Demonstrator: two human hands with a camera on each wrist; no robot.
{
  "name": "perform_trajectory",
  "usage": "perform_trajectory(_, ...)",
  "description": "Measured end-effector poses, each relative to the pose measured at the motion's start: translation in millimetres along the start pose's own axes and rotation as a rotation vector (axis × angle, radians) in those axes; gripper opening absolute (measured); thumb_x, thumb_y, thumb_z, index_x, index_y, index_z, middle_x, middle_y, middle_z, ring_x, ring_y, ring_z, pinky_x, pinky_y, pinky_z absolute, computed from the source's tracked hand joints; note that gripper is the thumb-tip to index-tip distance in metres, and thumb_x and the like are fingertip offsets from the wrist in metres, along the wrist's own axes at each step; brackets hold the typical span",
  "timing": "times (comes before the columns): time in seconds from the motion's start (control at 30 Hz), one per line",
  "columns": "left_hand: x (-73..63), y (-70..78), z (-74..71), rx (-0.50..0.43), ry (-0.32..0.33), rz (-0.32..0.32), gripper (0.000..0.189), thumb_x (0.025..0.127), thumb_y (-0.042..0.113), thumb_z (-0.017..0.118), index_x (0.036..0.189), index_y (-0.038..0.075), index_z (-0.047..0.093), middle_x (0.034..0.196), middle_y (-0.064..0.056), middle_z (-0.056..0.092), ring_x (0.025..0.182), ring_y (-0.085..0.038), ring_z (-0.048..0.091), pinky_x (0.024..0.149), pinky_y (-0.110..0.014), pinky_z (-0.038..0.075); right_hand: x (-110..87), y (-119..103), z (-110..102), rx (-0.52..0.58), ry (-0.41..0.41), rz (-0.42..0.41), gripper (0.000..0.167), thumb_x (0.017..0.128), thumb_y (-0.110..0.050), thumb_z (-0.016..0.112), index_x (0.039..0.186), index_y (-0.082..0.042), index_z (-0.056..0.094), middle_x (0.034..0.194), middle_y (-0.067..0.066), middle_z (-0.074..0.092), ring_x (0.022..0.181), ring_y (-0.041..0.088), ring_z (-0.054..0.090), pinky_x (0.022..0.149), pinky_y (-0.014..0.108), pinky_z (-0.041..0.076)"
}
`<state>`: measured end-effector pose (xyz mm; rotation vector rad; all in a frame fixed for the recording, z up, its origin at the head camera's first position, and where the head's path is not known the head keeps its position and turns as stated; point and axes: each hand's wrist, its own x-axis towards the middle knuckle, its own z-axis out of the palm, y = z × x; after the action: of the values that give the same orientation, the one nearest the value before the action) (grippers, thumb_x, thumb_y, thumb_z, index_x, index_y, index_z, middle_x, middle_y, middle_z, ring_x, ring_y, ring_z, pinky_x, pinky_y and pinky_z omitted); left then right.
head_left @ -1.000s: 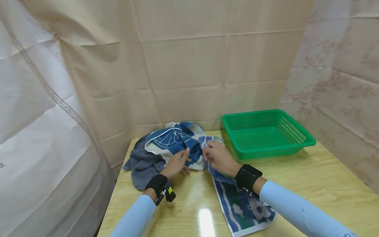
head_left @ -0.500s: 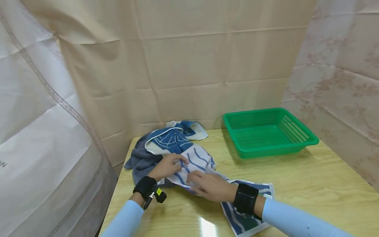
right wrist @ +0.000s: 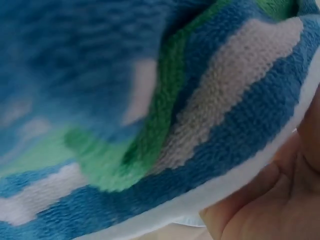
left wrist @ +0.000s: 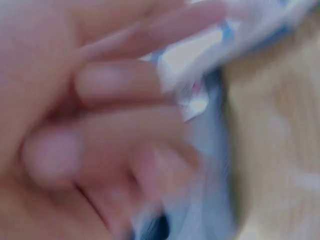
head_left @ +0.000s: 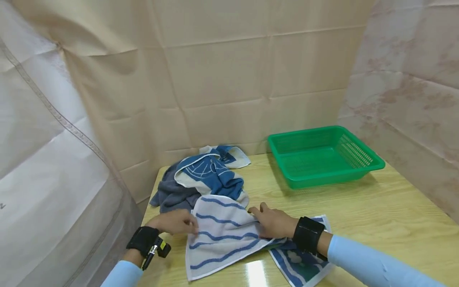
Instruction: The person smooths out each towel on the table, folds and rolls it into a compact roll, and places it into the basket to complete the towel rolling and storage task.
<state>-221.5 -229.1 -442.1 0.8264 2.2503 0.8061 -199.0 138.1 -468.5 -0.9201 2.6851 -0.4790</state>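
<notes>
In the head view, a hand towel (head_left: pixel 224 235) lies spread at the table's front middle, its pale blue-striped side up. Its dark blue flowered part (head_left: pixel 299 263) shows under my right wrist. My left hand (head_left: pixel 175 222) is at the towel's left edge with fingers curled, pinching it; the left wrist view is blurred. My right hand (head_left: pixel 274 223) grips the towel's upper right edge with thumb and fingers. In the right wrist view, the towel's blue, green and grey face (right wrist: pixel 215 105) fills most of the picture, and the right hand (right wrist: pixel 270 200) meets its white hem.
Behind the left hand, a grey towel (head_left: pixel 173 195) and a blue and white towel (head_left: pixel 211 171) lie heaped. A green plastic basket (head_left: pixel 322 181) stands at the back right of the wooden table (head_left: pixel 387 223). Cloth sheets (head_left: pixel 222 71) hang behind.
The patterned towel has been pulled off the heap toward the front and spread, its striped side turned up. My left hand has moved left and nearer; the right hand came forward.
</notes>
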Motion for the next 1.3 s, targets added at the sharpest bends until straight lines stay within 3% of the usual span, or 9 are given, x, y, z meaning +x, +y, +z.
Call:
perform_trajectory(0.13,40.8,10.6,21.8,0.02,0.214,0.162,0.007,0.099,0.021,0.072,0.104,0.016,0.074,0.086,0.009,0.063,0.077,-0.007,0.057,0.067,-0.024,0.047,2.9,-2,-4,-0.062,0.04,-0.015,0.064,0.079,-0.015,0.088,0.132,-0.01,0.052,0.1,0.009,0.066,0.083,0.025,0.065,0.071,0.041,0.052)
perform_trajectory(0.27,64.7,21.7,47.5,0.199,0.196,0.198,0.028,0.09,0.027,0.083,0.114,0.022,0.07,0.108,0.006,0.058,0.099,-0.012,0.053,0.087,-0.029,0.047,11.2,1,-9,-0.151,0.143,-0.076,0.045,0.072,-0.017,0.09,0.11,-0.009,0.067,0.09,0.004,0.072,0.078,0.023,0.058,0.067,0.037,0.049)
perform_trajectory(0.4,60.7,21.2,64.0,0.399,0.221,0.098,0.072,0.076,0.036,0.093,0.136,0.027,0.055,0.129,-0.004,0.044,0.12,-0.023,0.04,0.1,-0.045,0.039,15.1,7,-22,-0.097,0.248,-0.082,0.033,0.072,-0.02,0.093,0.098,-0.014,0.073,0.088,-0.003,0.072,0.076,0.017,0.053,0.067,0.032,0.044)
perform_trajectory(0.63,36.8,15.0,59.7,0.44,0.184,0.008,0.112,0.065,0.043,0.097,0.155,0.022,0.034,0.154,-0.024,0.028,0.142,-0.046,0.028,0.108,-0.068,0.03,3.9,28,-41,0.053,0.368,-0.018,0.028,0.082,-0.001,0.084,0.105,-0.008,0.07,0.073,-0.001,0.052,0.066,0.013,0.046,0.061,0.029,0.041)
perform_trajectory(0.87,24.9,15.8,58.5,0.551,0.187,-0.019,0.112,0.064,0.06,0.091,0.156,0.019,0.041,0.147,-0.022,0.037,0.134,-0.042,0.036,0.103,-0.066,0.038,-27.2,37,-34,0.056,-0.054,0.125,0.07,0.073,-0.025,0.096,0.13,-0.01,0.058,0.091,0.006,0.06,0.08,0.023,0.056,0.074,0.043,0.049)
perform_trajectory(1.03,25.8,14.8,60.3,0.558,0.196,-0.038,0.116,0.064,0.065,0.089,0.158,0.019,0.038,0.149,-0.024,0.035,0.136,-0.045,0.034,0.104,-0.067,0.035,-39.6,38,-39,0.19,-0.167,0.045,0.021,0.081,-0.013,0.086,0.08,-0.013,0.066,0.066,-0.009,0.049,0.058,0.008,0.041,0.058,0.027,0.038)
perform_trajectory(1.13,26.9,14.8,58.7,0.564,0.19,-0.055,0.119,0.063,0.065,0.09,0.16,0.02,0.036,0.153,-0.025,0.032,0.139,-0.047,0.031,0.106,-0.068,0.033,-40.5,39,-44,0.21,-0.157,-0.053,0.031,0.086,-0.01,0.077,0.063,-0.016,0.057,0.061,-0.015,0.044,0.055,0.003,0.036,0.056,0.022,0.032)
perform_trajectory(1.23,26.9,15.6,57.6,0.562,0.181,-0.064,0.12,0.063,0.065,0.09,0.16,0.02,0.036,0.154,-0.027,0.031,0.14,-0.048,0.03,0.107,-0.069,0.032,-40.8,41,-46,0.302,-0.181,-0.036,0.015,0.089,-0.01,0.078,0.085,-0.015,0.063,0.074,-0.01,0.058,0.066,0.005,0.05,0.063,0.024,0.041)
perform_trajectory(1.3,26.7,16.8,58.0,0.556,0.173,-0.07,0.12,0.063,0.065,0.09,0.16,0.02,0.036,0.154,-0.027,0.031,0.14,-0.048,0.03,0.108,-0.069,0.032,-42.4,42,-41,0.382,-0.22,0.013,0.028,0.087,-0.011,0.082,0.109,-0.013,0.064,0.086,-0.003,0.065,0.076,0.01,0.058,0.068,0.027,0.047)
